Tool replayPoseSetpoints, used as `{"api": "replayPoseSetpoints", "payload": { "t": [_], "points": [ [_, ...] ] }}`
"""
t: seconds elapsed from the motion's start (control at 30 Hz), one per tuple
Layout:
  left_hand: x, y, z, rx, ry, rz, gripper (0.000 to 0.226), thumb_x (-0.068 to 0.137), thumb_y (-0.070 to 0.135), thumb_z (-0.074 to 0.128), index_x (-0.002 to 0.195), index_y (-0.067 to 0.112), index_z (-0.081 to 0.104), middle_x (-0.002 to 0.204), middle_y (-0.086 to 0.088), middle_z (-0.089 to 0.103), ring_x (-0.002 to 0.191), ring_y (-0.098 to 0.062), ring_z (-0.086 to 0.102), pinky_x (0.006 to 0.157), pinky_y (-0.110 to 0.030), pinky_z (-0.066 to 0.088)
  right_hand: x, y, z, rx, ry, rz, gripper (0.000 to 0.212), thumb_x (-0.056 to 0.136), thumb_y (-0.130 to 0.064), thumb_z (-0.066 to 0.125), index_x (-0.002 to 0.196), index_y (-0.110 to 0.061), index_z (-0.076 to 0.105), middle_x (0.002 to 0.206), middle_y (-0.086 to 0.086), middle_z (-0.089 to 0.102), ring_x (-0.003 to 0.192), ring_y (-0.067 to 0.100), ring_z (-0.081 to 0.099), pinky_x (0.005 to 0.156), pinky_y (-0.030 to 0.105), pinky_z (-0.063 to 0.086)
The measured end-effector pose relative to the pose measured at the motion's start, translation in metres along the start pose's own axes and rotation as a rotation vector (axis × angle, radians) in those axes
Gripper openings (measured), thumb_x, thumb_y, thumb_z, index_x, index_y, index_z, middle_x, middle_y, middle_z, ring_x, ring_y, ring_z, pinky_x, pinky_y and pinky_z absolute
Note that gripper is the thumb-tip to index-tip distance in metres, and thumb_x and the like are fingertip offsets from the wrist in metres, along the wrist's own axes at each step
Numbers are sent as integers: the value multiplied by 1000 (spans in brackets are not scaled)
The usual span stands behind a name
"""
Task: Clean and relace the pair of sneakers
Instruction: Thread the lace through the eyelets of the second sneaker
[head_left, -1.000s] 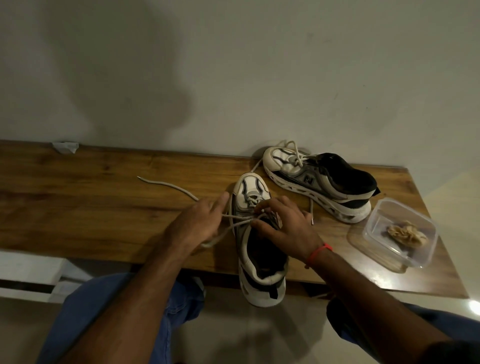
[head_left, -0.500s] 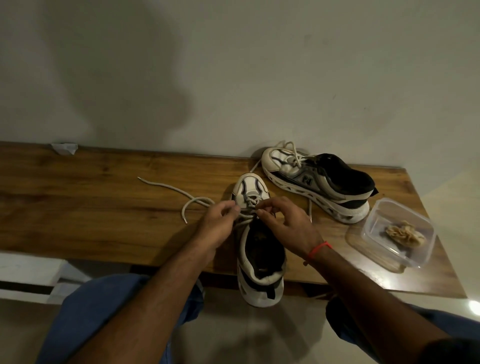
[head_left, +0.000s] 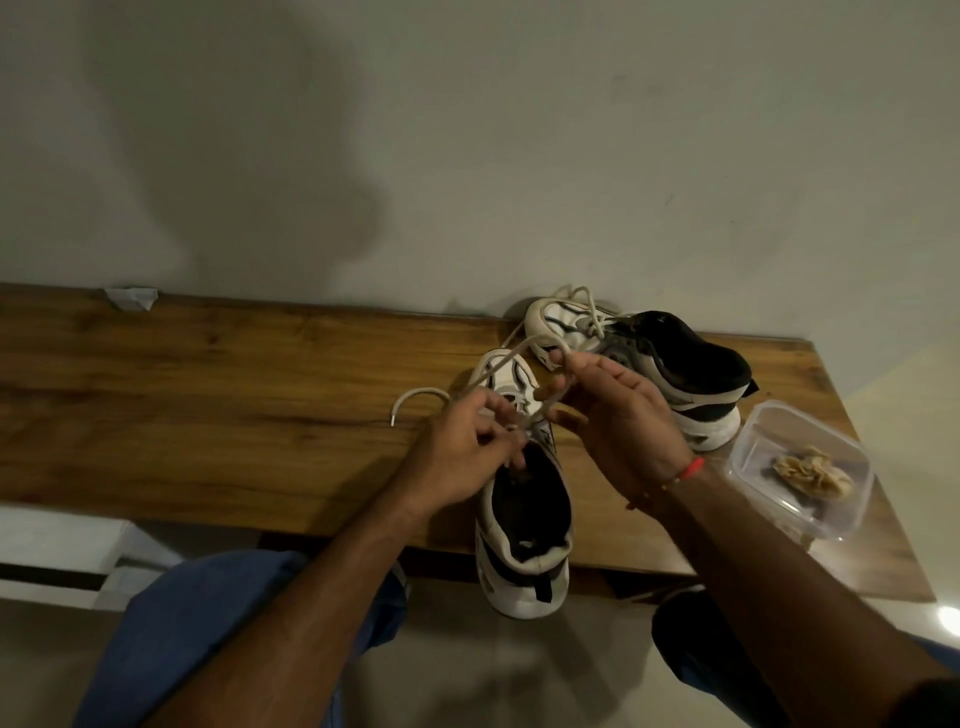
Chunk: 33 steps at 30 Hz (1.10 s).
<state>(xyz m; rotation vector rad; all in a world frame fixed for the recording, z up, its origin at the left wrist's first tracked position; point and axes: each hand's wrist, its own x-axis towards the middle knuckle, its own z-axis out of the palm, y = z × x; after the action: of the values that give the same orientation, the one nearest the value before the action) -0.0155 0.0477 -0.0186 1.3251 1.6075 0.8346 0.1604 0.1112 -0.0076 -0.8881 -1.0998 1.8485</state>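
In the head view, a near sneaker (head_left: 524, 514) lies on the wooden surface (head_left: 208, 405), toe pointing far, its heel hanging over the near edge. The left hand (head_left: 467, 447) pinches the lace (head_left: 535, 410) just above the shoe's opening; its fingertips overlap the tongue, so the eyelets there are hidden. The right hand (head_left: 618, 415) is raised, palm toward the camera, with the lace looped round its curled fingers (head_left: 558, 358) and drawn taut up from the shoe. A loose lace end (head_left: 415, 400) curls on the surface to the left. The second sneaker (head_left: 670, 364) lies on its side by the far wall, partly hidden behind the right hand. To the right, a clear plastic container (head_left: 800, 478) holds a crumpled cloth (head_left: 810, 473), hard to make out. A scrap of paper (head_left: 132, 299) sits far left.
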Motion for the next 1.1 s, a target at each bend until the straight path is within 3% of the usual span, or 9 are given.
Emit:
{"api": "replayPoseSetpoints", "payload": {
  "t": [0.07,0.2,0.33,0.43,0.6,0.83,0.93,1.0,1.1],
  "points": [
    [0,3,-5,-80,119,-89,10,100,34,59,106,28,65,99,7,74,98,-11,69,83,-32,53,-1,1,0,-145,-2,-50,16,96,-24,59,96,-15,73,85,6,63,84,23,58,84,42,49],
    [3,10,-11,-630,-37,-231,42,104,50,39,120,28,71,122,3,72,116,-19,64,94,-38,49,-5,11,4,-684,-207,-54,18,96,-26,62,102,-14,75,97,-3,74,90,8,68,78,27,57],
    [12,2,-19,-1008,170,-256,27,101,35,52,114,21,71,104,4,74,89,-13,59,74,-28,42,-6,12,2,-981,-232,-60,16,97,-30,60,93,-22,72,86,-11,67,80,-7,59,65,8,45],
    [19,-10,-38,-1165,397,-287,21,100,31,56,109,25,74,83,12,68,68,-4,49,62,-23,37,-4,11,-4,-1017,-177,-85,19,99,-28,55,89,-20,69,85,-5,67,77,1,59,63,12,42],
    [20,-16,-56,-1201,647,-306,23,99,32,59,114,29,76,89,12,66,67,-3,45,64,-22,40,2,13,-15,-1095,-141,-133,23,99,-29,53,84,-21,69,79,3,68,72,16,62,68,43,54],
    [20,-11,-49,-900,683,-146,25,102,21,57,118,28,74,90,9,66,69,-1,50,61,-19,46,9,21,-22,-1305,-30,-280,22,96,-43,56,96,-26,70,95,-5,50,89,7,44,68,20,35],
    [24,-11,-46,-823,702,-65,31,103,9,53,129,18,68,100,5,68,74,-1,57,64,-17,49,6,17,-18,-1258,-43,-295,23,96,-40,56,96,-22,71,78,-12,60,74,0,56,63,24,41],
    [24,-9,-44,-753,725,25,32,101,5,56,131,13,66,102,4,73,79,-1,62,71,-17,52,2,10,-9,-955,-161,-266,27,96,-30,58,123,-28,64,115,-12,67,105,-7,59,81,27,53],
    [22,-5,-48,-666,833,167,20,97,8,64,116,12,70,96,1,78,79,-5,66,71,-20,53,-2,-1,1,-376,-260,-194,58,97,-24,58,146,-44,35,156,-10,39,141,1,37,106,23,44]
  ]
}}
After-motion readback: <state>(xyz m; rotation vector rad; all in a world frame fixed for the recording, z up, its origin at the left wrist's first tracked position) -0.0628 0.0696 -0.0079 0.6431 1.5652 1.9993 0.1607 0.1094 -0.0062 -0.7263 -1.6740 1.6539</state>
